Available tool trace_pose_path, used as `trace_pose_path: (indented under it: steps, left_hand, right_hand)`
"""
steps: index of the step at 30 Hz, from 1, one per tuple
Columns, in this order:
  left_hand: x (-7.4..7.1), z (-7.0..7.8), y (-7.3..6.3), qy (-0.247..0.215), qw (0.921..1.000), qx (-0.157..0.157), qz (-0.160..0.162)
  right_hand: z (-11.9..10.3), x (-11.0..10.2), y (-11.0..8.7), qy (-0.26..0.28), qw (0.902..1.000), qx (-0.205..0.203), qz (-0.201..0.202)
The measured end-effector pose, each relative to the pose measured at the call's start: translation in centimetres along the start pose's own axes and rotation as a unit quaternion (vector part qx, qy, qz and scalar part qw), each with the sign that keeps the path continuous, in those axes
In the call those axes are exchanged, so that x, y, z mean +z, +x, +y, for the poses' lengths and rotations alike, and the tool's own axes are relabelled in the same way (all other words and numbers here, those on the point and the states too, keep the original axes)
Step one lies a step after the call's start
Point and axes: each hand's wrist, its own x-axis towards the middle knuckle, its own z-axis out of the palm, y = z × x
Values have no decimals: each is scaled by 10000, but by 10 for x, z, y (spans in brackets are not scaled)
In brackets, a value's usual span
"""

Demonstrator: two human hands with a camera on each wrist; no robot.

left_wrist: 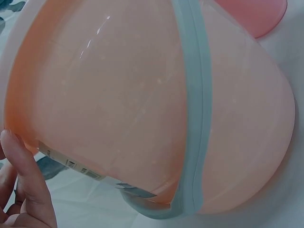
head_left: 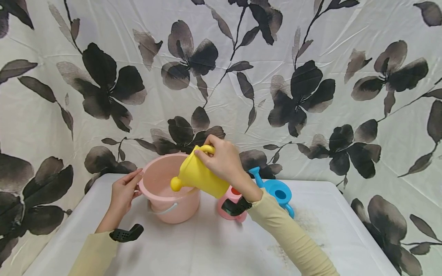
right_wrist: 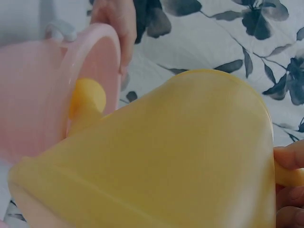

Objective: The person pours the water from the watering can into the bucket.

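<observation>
A pale pink bucket [head_left: 190,205] with a light grey-blue handle [left_wrist: 194,104] stands on the white table. My left hand [head_left: 122,191] pinches its rim on the left side, thumb and fingertips at the edge. A yellow watering can [head_left: 200,178] is held tilted by my right hand [head_left: 224,159], whose fingers curl round the can's handle. Its round spout head [right_wrist: 90,97] points down over the bucket's opening. In the right wrist view the can's body hides part of the bucket. Whether water is flowing I cannot tell.
Behind my right wrist stands a pink watering can [head_left: 224,209], partly hidden, with something red at its top. Farther right is a blue watering can [head_left: 288,188]. Brownish smudges [head_left: 309,222] mark the white tabletop [head_left: 193,249]. A flower-patterned cloth [head_left: 248,107] hangs behind.
</observation>
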Motion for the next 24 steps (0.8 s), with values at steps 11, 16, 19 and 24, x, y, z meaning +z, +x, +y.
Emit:
trace_pose_path:
  steps: [11,16,19,24]
  left_hand:
    - [-1,-2,1,34,10000,2,-22]
    - [-1,-2,0,115,9999,-32,0]
    - [-1,-2,1,59,10000,-33,-19]
    - [-2,-2,2,31,10000,-45,-35]
  right_hand:
    - [-3,-1,2,-19,10000,81,-3]
    - [-4,-1,2,-55,10000,60,52]
    - [-4,-1,1,-70,9999,36,94]
    - [-3,1,0,-68,9998,-59,201]
